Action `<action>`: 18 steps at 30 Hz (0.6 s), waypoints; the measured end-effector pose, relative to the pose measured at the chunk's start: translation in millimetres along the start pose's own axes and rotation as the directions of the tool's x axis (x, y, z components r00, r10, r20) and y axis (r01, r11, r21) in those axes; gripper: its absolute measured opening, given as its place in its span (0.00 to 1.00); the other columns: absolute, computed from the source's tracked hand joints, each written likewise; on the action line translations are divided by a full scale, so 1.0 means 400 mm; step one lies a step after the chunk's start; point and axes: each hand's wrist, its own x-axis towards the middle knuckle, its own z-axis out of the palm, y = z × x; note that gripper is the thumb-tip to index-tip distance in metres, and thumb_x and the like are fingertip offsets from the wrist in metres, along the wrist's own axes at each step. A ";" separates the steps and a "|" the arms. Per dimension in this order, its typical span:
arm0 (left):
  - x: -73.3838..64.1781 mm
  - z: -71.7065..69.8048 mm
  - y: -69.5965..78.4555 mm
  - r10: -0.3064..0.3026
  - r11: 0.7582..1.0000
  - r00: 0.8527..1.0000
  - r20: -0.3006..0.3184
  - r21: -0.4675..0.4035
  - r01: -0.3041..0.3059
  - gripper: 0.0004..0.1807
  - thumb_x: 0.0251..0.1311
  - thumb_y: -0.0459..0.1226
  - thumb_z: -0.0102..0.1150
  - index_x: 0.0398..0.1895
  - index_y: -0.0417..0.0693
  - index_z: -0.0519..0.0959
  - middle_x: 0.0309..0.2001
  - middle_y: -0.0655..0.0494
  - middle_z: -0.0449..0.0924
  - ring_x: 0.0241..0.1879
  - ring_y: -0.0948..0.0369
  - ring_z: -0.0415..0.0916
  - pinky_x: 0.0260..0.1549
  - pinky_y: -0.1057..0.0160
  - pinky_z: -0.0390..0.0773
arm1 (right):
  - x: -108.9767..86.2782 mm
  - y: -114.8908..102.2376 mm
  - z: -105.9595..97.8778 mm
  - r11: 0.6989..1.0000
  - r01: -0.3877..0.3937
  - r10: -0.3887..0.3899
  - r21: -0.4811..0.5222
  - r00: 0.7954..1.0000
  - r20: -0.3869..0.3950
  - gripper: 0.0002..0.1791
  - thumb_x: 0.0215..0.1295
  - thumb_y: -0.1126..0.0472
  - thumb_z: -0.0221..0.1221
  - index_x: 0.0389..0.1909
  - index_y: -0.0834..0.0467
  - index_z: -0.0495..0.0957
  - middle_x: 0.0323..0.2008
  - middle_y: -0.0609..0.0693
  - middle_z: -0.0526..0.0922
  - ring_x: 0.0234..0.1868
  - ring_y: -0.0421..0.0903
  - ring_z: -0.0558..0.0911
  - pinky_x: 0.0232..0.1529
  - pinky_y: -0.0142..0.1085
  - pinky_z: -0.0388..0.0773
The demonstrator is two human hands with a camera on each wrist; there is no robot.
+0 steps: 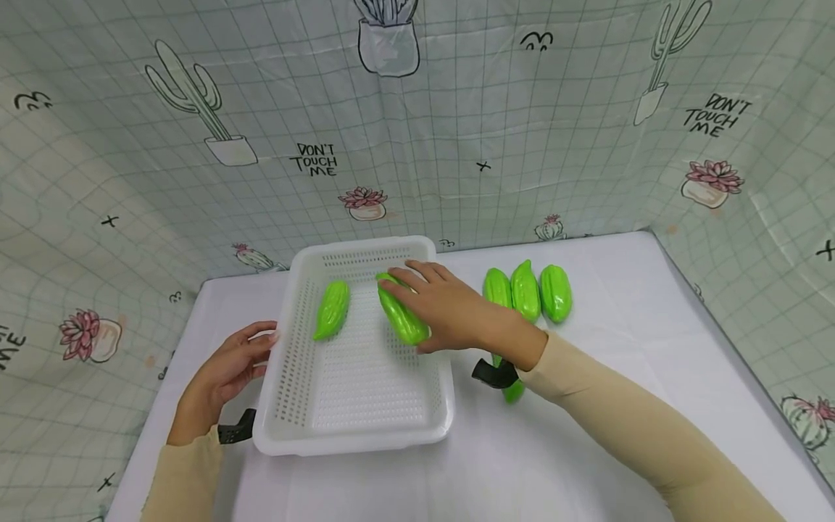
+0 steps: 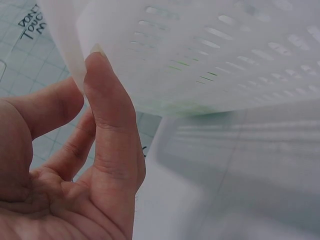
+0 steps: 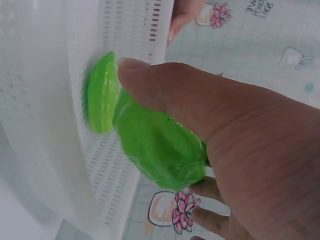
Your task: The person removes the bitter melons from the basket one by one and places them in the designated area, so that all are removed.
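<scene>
My right hand point(image 1: 450, 304) holds a shiny green, ridged bitter melon point(image 1: 402, 313) over the right part of a white plastic basket point(image 1: 352, 444). In the right wrist view the thumb point(image 3: 165, 87) lies along one side of this bitter melon point(image 3: 160, 145), fingers on the other. Another bitter melon point(image 1: 333, 310) lies on the basket floor toward the left. At the basket's left side, my left hand point(image 1: 235, 366) pinches the rim between thumb and finger, as the left wrist view shows at the basket edge point(image 2: 65, 45).
Right of the basket, a row of bitter melons point(image 1: 525, 290) lies on the white table point(image 1: 626, 348). Nearer, another green bitter melon point(image 1: 514, 391) is partly hidden by the right wrist and its black strap mount point(image 1: 496, 373). A patterned cloth point(image 1: 443, 109) hangs behind the table.
</scene>
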 end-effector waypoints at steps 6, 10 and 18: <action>0.003 -0.001 0.000 -0.008 1.000 1.000 -0.002 -0.009 0.008 0.10 0.81 0.36 0.53 0.59 0.55 0.73 0.44 0.65 0.88 0.41 0.66 0.87 0.37 0.67 0.87 | -0.050 0.021 0.012 0.999 -0.006 0.010 0.048 0.997 -0.079 0.62 0.54 0.43 0.81 0.83 0.57 0.55 0.82 0.57 0.58 0.82 0.62 0.55 0.81 0.57 0.54; 0.003 -0.002 -0.001 -0.009 1.000 1.000 0.004 -0.012 0.009 0.09 0.81 0.36 0.53 0.58 0.56 0.74 0.44 0.65 0.88 0.41 0.65 0.87 0.37 0.67 0.87 | -0.084 0.034 0.021 0.997 -0.021 0.030 0.080 0.993 -0.118 0.63 0.53 0.45 0.82 0.83 0.58 0.55 0.82 0.59 0.58 0.82 0.63 0.56 0.80 0.59 0.55; 0.003 -0.003 0.000 -0.017 0.999 1.000 -0.004 -0.034 0.017 0.10 0.81 0.36 0.53 0.59 0.55 0.73 0.44 0.65 0.88 0.41 0.65 0.87 0.38 0.67 0.87 | -0.151 0.071 0.038 0.985 -0.068 0.101 0.158 0.974 -0.205 0.63 0.50 0.47 0.83 0.82 0.58 0.55 0.81 0.59 0.59 0.81 0.63 0.58 0.78 0.61 0.57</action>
